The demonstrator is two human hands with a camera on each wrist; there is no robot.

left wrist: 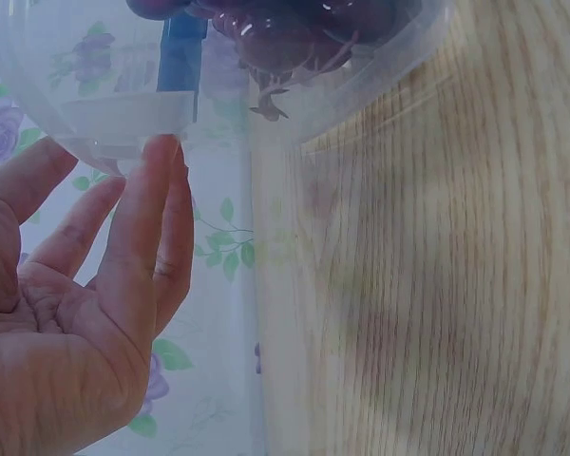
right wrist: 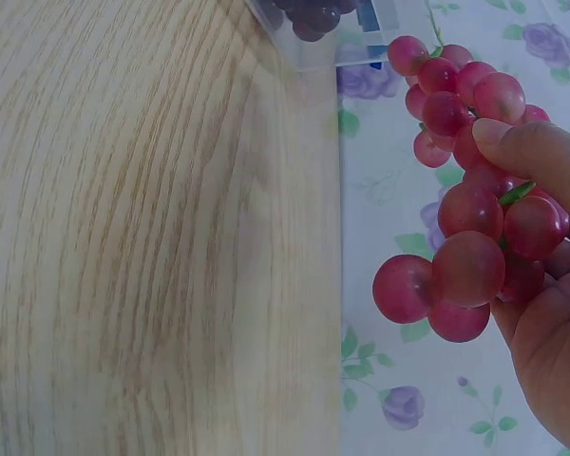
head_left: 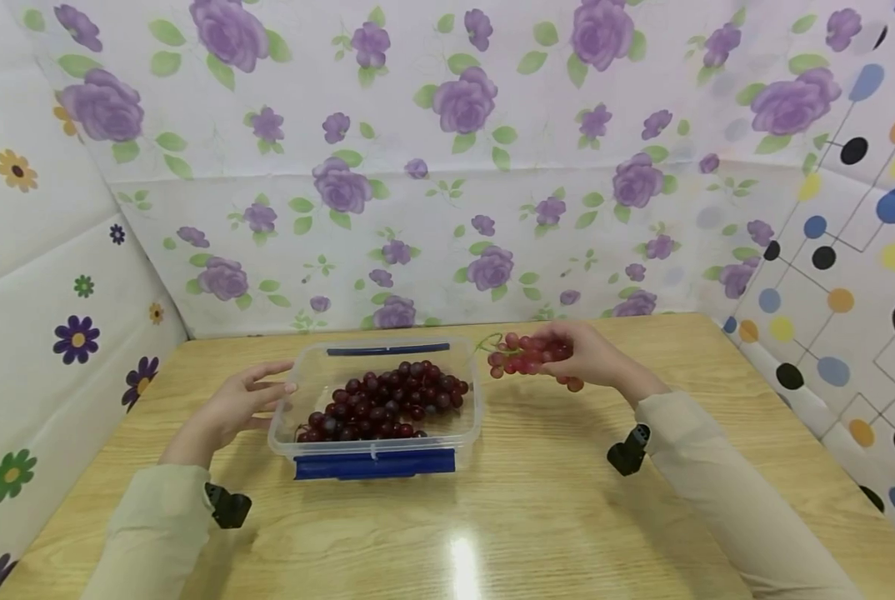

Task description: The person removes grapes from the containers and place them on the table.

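My right hand (head_left: 581, 354) holds a bunch of pinkish-red grapes (right wrist: 470, 261) by its middle, with the thumb across the fruit. A green stem sticks out toward the container. Left of it stands a clear plastic container (head_left: 378, 446) with blue side clips. Inside lies a heap of dark purple-red grapes (head_left: 387, 402). At the container's left side is my left hand (head_left: 241, 402), fingers spread and mostly straight. In the left wrist view, the fingertips of this hand (left wrist: 85, 294) meet the container's edge, and part of the dark grapes (left wrist: 285, 33) shows through the clear wall.
A light wooden table (head_left: 537, 508) carries everything. Behind it hangs a white cloth (head_left: 432, 233) with purple roses. Side cloths flank the table, flowered on the left (head_left: 35, 275) and dotted on the right (head_left: 852, 275). A black camera sits on each wrist.
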